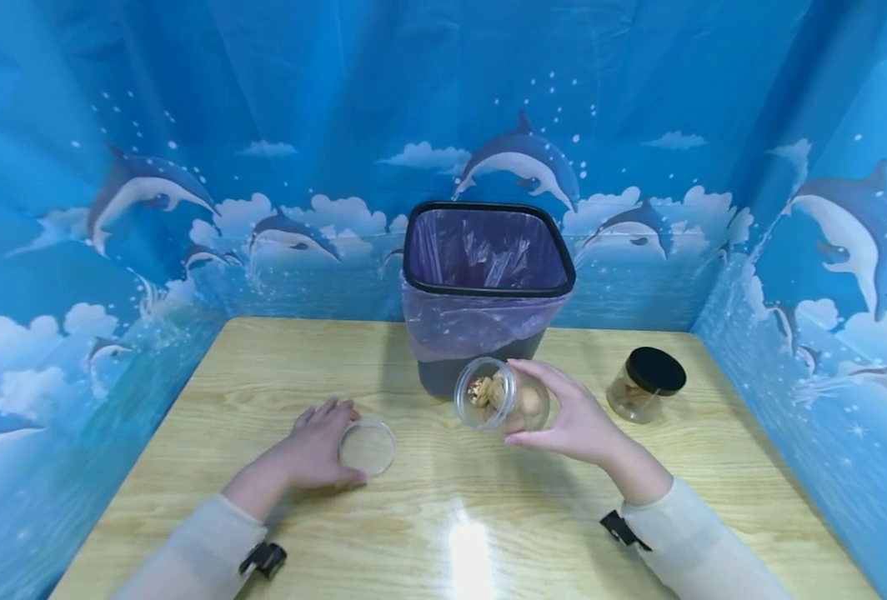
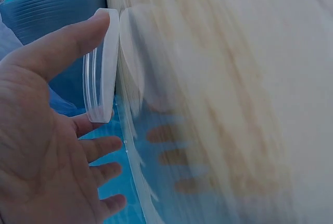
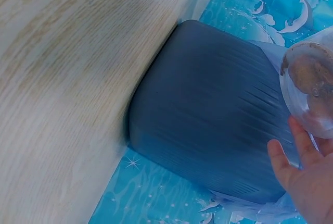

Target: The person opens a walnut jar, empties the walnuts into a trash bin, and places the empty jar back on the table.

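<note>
My left hand [image 1: 316, 447] pinches a clear round lid [image 1: 368, 448] by its rim, low over the table. In the left wrist view the thumb and index finger are on opposite sides of the lid [image 2: 101, 81], while the other fingers extend free. Raised above the table, my right hand [image 1: 574, 415] grips a clear jar [image 1: 531, 402] around its side. The jar is tipped with its uncovered mouth facing left, and brown walnuts [image 1: 487, 390] show inside. In the right wrist view only the jar's base [image 3: 310, 86] and part of the hand appear.
Behind the jar stands a dark trash bin [image 1: 447, 375] with a black rim and a purple liner bag. A second clear jar [image 1: 631, 398] with a black lid stands at the right, its brownish contents unclear. Blue dolphin-print curtains [image 1: 323, 100] enclose the wooden table [image 1: 301, 350].
</note>
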`<state>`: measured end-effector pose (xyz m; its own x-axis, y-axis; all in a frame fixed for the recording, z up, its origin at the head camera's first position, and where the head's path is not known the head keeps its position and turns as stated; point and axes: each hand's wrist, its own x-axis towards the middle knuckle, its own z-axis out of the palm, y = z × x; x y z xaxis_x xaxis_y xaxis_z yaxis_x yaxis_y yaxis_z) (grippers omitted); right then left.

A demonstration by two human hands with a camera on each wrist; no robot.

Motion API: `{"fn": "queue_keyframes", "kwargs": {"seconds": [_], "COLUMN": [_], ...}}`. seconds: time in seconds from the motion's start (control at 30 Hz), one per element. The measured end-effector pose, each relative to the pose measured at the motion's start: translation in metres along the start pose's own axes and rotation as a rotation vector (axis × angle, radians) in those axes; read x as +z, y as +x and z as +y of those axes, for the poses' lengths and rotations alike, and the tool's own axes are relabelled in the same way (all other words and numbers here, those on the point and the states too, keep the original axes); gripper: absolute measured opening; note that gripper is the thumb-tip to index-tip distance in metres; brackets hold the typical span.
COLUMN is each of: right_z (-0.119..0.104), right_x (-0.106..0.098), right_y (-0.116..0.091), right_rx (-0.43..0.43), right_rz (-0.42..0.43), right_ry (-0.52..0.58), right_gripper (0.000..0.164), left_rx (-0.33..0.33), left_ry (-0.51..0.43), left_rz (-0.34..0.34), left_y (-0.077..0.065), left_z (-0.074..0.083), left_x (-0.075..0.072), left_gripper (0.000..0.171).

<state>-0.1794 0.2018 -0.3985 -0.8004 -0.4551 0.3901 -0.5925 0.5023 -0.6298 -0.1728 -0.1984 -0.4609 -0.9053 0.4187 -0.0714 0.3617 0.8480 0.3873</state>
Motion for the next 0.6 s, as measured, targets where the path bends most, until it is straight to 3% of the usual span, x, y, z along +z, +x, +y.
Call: {"fn": "queue_keyframes", "kwargs": {"seconds": [0.6], "right_z": [-0.0023], "right_x": [-0.0005], "right_y": [-0.0008], "right_rx": [0.01], "right_rz": [-0.001], "right_ry": [0.0], "right_gripper": [0.095], "left_rx": [-0.012], "left_ry": [0.053], "left_rz": [-0.02], "left_y": [-0.003], "left_z": [-0.0006], "left_x": [0.0004], "left_gripper": [0.09]}}
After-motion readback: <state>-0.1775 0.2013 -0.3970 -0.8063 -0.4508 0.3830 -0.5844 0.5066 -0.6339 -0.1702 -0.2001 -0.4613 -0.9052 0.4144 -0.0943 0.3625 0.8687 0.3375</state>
